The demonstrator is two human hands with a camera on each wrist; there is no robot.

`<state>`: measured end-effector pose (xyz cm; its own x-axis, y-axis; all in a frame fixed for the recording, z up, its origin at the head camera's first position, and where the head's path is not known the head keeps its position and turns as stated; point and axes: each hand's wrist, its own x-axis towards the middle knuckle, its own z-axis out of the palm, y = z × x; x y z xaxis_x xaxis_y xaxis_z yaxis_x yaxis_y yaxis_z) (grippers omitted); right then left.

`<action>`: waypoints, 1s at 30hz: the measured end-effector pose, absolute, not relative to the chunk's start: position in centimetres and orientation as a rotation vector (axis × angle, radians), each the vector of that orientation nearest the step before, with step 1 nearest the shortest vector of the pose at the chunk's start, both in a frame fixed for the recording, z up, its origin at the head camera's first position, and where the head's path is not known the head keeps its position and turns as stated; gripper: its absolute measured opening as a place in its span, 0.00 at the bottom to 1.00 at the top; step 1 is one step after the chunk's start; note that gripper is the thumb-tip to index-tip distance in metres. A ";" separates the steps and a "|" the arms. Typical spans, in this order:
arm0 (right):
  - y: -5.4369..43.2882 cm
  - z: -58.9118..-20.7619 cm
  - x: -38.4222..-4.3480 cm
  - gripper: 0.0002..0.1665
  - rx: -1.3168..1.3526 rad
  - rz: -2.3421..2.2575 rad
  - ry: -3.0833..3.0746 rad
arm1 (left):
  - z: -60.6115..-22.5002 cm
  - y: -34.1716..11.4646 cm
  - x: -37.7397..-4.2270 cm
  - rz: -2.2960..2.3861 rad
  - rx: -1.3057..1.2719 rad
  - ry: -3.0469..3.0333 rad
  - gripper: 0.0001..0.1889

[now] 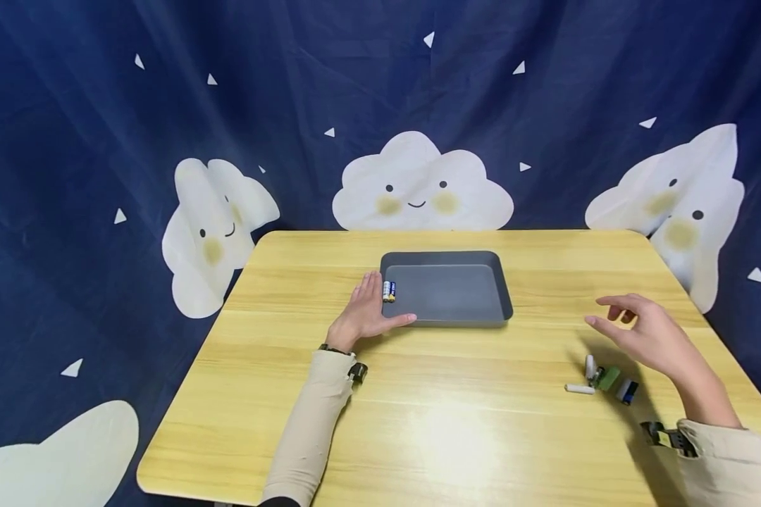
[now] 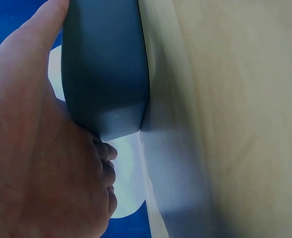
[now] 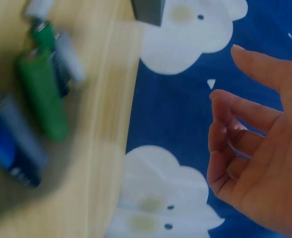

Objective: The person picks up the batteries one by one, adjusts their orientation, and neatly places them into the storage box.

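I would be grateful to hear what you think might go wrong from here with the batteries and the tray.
The loose batteries lie bunched on the table, so if the right hand takes one, others might roll. The left hand is against the tray; a push could shift the two batteries inside its left wall.

Batteries [image 1: 389, 291] in tray [image 1: 450, 294], left end

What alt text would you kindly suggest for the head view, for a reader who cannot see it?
A person's left hand rests against the near left corner of a gray tray holding batteries, while the right hand hovers, holding nothing, near loose batteries on a wood-grain table. Behind the table hangs a blue curtain with smiling clouds.
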<state>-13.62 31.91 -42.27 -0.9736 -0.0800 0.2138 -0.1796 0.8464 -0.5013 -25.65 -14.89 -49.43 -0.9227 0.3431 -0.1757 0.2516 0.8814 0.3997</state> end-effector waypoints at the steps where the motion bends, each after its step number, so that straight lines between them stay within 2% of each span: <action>1: 32.2 -42.4 -13.4 0.27 0.201 0.784 -2.846 | -49.5 -14.9 -25.7 0.545 0.450 2.806 0.70; 14: 34.1 -45.5 -10.4 0.32 0.167 0.682 -2.988 | -49.4 -14.9 -25.9 0.551 0.450 2.804 0.70; 30: 34.3 -47.1 -8.1 0.43 0.064 0.602 -3.095 | -49.3 -14.8 -25.8 0.558 0.451 2.788 0.70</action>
